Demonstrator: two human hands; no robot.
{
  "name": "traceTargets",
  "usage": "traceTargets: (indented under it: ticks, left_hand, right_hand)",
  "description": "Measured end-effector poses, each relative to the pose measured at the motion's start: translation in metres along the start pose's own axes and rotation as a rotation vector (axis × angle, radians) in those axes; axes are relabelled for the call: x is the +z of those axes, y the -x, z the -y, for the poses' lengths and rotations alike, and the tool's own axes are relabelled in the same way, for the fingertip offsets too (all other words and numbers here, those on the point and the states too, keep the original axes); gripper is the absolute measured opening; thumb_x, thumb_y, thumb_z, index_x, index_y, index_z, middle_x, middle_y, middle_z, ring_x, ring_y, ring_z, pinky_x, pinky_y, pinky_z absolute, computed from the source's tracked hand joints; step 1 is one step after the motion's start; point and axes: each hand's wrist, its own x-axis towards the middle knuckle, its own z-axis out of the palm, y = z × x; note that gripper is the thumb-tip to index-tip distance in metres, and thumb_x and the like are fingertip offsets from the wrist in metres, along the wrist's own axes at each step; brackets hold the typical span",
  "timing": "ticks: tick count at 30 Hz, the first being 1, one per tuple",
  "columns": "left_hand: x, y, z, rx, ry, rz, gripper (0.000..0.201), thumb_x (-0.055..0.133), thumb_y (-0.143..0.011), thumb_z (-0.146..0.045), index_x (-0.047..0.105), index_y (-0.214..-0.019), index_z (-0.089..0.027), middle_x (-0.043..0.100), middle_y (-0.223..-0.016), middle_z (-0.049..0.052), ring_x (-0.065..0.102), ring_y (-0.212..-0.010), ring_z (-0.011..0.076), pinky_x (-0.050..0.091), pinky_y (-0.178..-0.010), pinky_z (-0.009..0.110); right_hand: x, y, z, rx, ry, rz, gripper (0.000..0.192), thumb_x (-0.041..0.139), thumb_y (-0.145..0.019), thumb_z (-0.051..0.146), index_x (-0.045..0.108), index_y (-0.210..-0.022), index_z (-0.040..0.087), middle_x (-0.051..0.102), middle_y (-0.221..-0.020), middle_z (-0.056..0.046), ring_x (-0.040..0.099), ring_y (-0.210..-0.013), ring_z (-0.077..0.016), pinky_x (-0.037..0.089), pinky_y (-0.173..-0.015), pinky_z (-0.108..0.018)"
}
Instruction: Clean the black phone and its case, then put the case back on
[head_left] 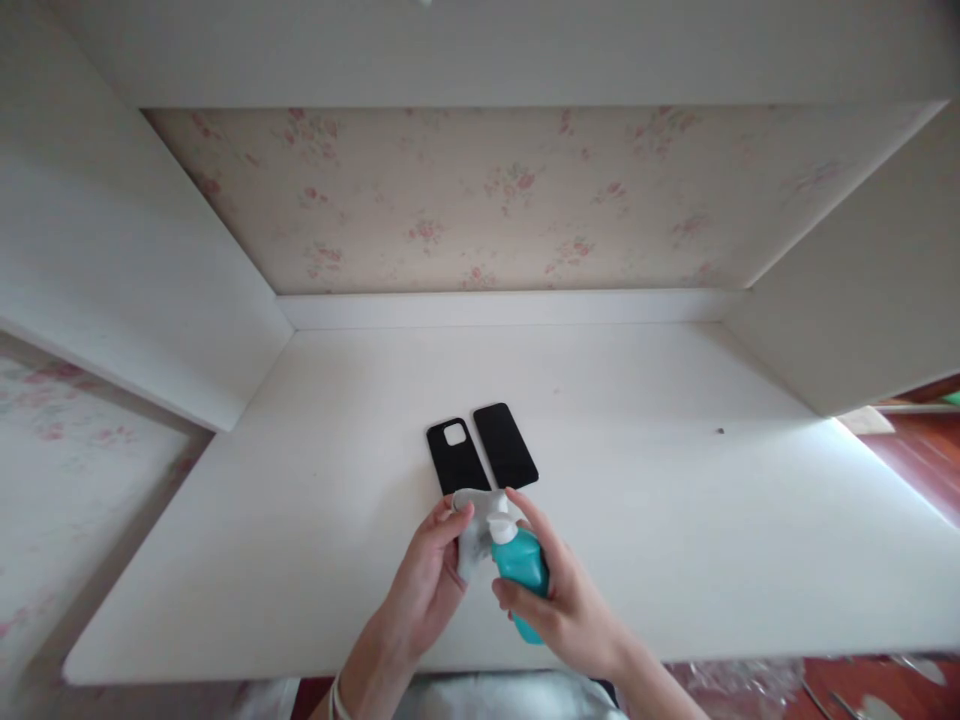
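My left hand pinches a light grey cloth near the front middle of the desk. Wrapped round a teal bottle with a white top, my right hand holds it tilted, its nozzle close against the cloth. Whether liquid comes out cannot be seen. Just beyond the hands lies a black phone case with a squarish camera cutout, its near end partly hidden by the cloth. To its right, a black phone lies flat and apart from the case.
The white desk has side panels left and right and a shelf above. Floral wallpaper covers the back. A tiny dark speck lies at the right. Clear plastic wrapping is below the desk's front edge.
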Motion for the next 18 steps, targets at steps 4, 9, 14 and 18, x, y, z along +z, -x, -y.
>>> traceTargets:
  ticks: [4, 9, 14, 18]
  left_hand:
    - [0.0013, 0.0017, 0.0047, -0.056, 0.089, 0.015, 0.017, 0.07, -0.084, -0.028, 0.07, -0.097, -0.018, 0.074, -0.095, 0.003, 0.068, -0.085, 0.0145, 0.053, -0.082, 0.028]
    - [0.0057, 0.0036, 0.0059, -0.11, 0.085, 0.05, 0.025, 0.065, -0.087, -0.034, 0.071, -0.103, -0.015, 0.074, -0.106, 0.008, 0.069, -0.094, 0.0186, 0.052, -0.091, 0.033]
    - [0.0073, 0.0045, 0.0064, -0.078, 0.068, 0.051, 0.025, 0.063, -0.088, -0.033, 0.071, -0.105, -0.016, 0.074, -0.106, 0.007, 0.068, -0.096, 0.0188, 0.052, -0.09, 0.032]
    - [0.0086, 0.0062, 0.0052, -0.099, 0.157, 0.043, 0.019, 0.067, -0.087, -0.025, 0.07, -0.102, -0.015, 0.075, -0.1, 0.005, 0.068, -0.089, 0.0149, 0.051, -0.086, 0.027]
  right_hand:
    - [0.0036, 0.0007, 0.0014, 0.002, 0.076, -0.045, 0.071, 0.058, -0.088, 0.022, 0.026, -0.15, 0.035, 0.062, -0.09, 0.002, 0.06, -0.069, -0.0146, 0.052, -0.065, -0.03]
    - [0.0028, 0.0045, -0.0001, -0.01, 0.114, -0.068, 0.061, 0.056, -0.091, 0.025, 0.03, -0.146, 0.033, 0.063, -0.084, 0.003, 0.059, -0.068, -0.0149, 0.05, -0.064, -0.029]
    - [0.0027, 0.0072, -0.0019, -0.02, 0.18, -0.097, 0.051, 0.056, -0.091, 0.027, 0.038, -0.138, 0.03, 0.064, -0.083, 0.003, 0.058, -0.066, -0.0142, 0.049, -0.064, -0.028]
    - [0.0018, 0.0069, -0.0014, -0.086, 0.248, -0.101, 0.052, 0.058, -0.089, 0.025, 0.041, -0.137, 0.031, 0.064, -0.088, 0.003, 0.056, -0.067, -0.0134, 0.049, -0.066, -0.027]
